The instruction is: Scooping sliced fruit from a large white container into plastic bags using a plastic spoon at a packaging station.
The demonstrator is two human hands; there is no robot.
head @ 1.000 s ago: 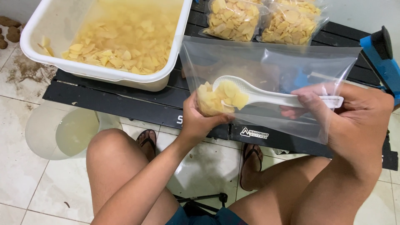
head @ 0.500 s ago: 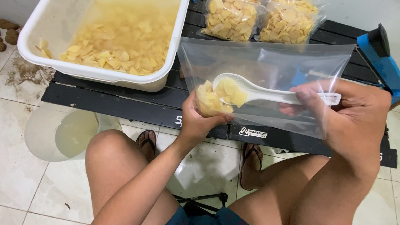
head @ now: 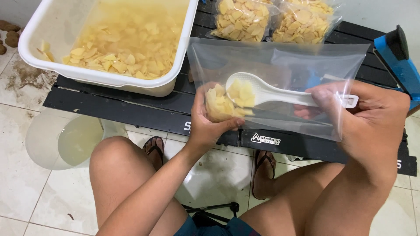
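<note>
My left hand point(head: 209, 127) grips the lower end of a clear plastic bag point(head: 280, 61) from outside, cupping a small heap of pale yellow slices inside it. My right hand point(head: 372, 116) holds the handle of a white spoon point(head: 280, 94) at the bag's open side. The spoon's bowl is inside the bag, loaded with slices, right above my left hand's fingers. The bag hangs over the front part of a low black slatted table point(head: 131, 111).
A white tub point(head: 109, 79) of yellow slices in water stands on the table at the left. Two filled clear bags point(head: 243, 17) point(head: 306, 22) lie at the back. A blue and black device point(head: 396, 52) sits at the right edge. A clear bowl of water point(head: 65, 140) is on the tiled floor by my left knee.
Almost nothing differs. The spoon stays inside the bag with its load, and both hands keep their grip while shifting only slightly.
</note>
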